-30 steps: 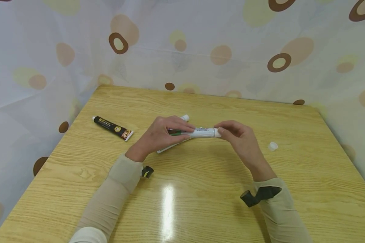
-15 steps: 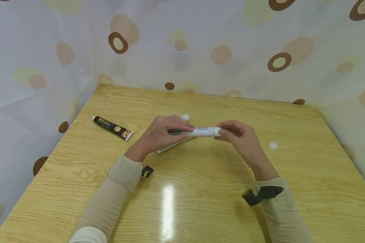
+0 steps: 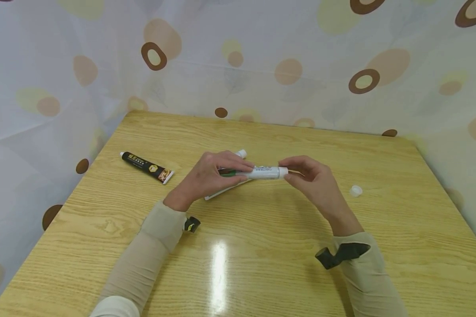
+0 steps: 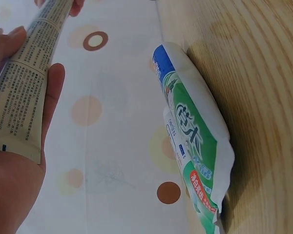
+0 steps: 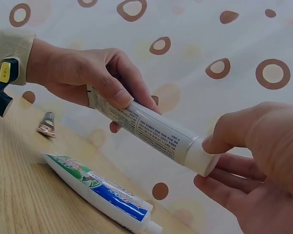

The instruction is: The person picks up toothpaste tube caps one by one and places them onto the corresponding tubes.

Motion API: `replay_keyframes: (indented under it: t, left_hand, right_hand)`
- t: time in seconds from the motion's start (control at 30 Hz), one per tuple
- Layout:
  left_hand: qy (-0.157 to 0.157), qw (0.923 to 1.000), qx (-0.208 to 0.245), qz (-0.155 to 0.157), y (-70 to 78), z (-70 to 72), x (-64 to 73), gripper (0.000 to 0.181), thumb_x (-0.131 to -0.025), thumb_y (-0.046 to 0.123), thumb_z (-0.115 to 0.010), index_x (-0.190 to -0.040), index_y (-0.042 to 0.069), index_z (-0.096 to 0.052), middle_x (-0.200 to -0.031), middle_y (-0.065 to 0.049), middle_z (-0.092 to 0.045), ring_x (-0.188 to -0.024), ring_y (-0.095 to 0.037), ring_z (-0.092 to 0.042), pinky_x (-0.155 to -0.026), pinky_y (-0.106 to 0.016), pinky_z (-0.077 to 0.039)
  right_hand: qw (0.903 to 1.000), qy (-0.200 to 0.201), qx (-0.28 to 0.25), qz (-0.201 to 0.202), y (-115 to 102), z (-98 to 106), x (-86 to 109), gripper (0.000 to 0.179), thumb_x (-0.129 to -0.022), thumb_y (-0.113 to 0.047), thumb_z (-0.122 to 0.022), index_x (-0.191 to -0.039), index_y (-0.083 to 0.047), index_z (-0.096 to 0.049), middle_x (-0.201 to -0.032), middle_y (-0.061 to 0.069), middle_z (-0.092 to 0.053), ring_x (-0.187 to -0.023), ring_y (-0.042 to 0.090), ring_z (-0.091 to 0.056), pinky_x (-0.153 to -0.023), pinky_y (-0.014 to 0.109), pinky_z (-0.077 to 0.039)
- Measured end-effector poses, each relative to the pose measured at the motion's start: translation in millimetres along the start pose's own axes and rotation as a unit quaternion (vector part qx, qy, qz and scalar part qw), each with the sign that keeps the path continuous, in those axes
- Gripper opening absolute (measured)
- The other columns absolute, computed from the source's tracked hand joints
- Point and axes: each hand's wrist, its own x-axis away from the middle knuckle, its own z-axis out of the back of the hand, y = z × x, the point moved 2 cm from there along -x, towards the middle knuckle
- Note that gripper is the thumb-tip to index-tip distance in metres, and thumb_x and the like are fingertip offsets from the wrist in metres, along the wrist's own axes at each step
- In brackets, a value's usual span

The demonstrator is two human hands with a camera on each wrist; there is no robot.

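My left hand (image 3: 212, 174) grips a pale toothpaste tube (image 3: 266, 172) by its body, holding it level above the table. Small dark print covers the side of it seen in the wrist views. At its other end, the thumb and fingers of my right hand (image 3: 315, 187) pinch the white cap (image 5: 201, 157). Beneath the hands lies a white toothpaste tube (image 5: 112, 192) with green and blue print, partly hidden by my left hand in the head view. Whether a second tube lies against it, I cannot tell.
A black toothpaste tube (image 3: 146, 167) lies at the left of the wooden table (image 3: 269, 259). Toward the right sits a small loose white cap (image 3: 355, 190). A patterned cloth (image 3: 258, 61) hangs behind the table.
The fingers of my right hand have shifted slightly around the cap, and more of the cap shows now. My left hand and the tube have stayed almost still.
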Motion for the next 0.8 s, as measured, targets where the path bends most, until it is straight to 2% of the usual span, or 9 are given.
replay_keyframes:
  t: [0.13,0.4,0.5,0.67,0.8]
  left_hand:
    - [0.001,1.0,-0.004,-0.003,-1.0,0.2,-0.1,0.024,-0.081,0.005,-0.081,-0.105,0.009,-0.079,-0.108,-0.005,-0.076,-0.104,-0.016,-0.07,-0.093,-0.029,-0.055]
    - [0.0,1.0,-0.006,-0.002,-0.8,0.6,0.2,0.025,-0.081,0.005,-0.081,-0.106,0.009,-0.079,-0.109,-0.005,-0.076,-0.105,-0.015,-0.069,-0.096,-0.031,-0.054]
    - [-0.001,1.0,-0.004,0.0,-1.1,0.4,0.4,0.024,-0.082,0.006,-0.081,-0.106,0.009,-0.079,-0.109,-0.005,-0.076,-0.105,-0.015,-0.069,-0.094,-0.03,-0.055]
    - [0.0,1.0,0.0,0.001,-1.1,0.4,1.0,0.024,-0.082,0.006,-0.08,-0.105,0.008,-0.079,-0.109,-0.005,-0.076,-0.105,-0.015,-0.07,-0.088,-0.027,-0.057]
    - [0.002,1.0,0.001,0.0,-1.0,0.7,1.3,0.025,-0.081,0.004,-0.081,-0.105,0.008,-0.079,-0.108,-0.006,-0.076,-0.105,-0.015,-0.07,-0.089,-0.027,-0.057]
  right_hand:
    - [0.9999,-0.005,-0.003,0.009,-0.5,-0.6,-0.9,0.031,-0.096,-0.005,-0.063,-0.126,0.002,-0.06,-0.126,0.004,-0.064,-0.116,0.012,-0.061,-0.094,0.02,-0.053]
    - [0.9987,0.02,0.038,-0.026,1.2,0.4,-0.7,0.026,-0.099,-0.019,-0.061,-0.121,-0.005,-0.065,-0.118,0.004,-0.066,-0.102,0.014,-0.064,-0.089,0.022,-0.054]
    - [0.999,0.019,0.034,-0.024,2.2,0.0,-0.9,0.028,-0.099,-0.018,-0.062,-0.123,-0.004,-0.064,-0.12,0.006,-0.066,-0.107,0.014,-0.063,-0.091,0.021,-0.054]
    - [1.0,0.001,0.0,0.005,4.2,-1.7,-1.3,0.034,-0.096,-0.008,-0.065,-0.128,0.0,-0.06,-0.13,0.012,-0.062,-0.119,0.012,-0.06,-0.095,0.019,-0.052]
    - [0.9994,-0.012,-0.023,0.024,3.1,-3.0,-0.4,0.033,-0.095,-0.001,-0.064,-0.126,0.005,-0.059,-0.129,0.009,-0.062,-0.119,0.011,-0.059,-0.094,0.019,-0.052]
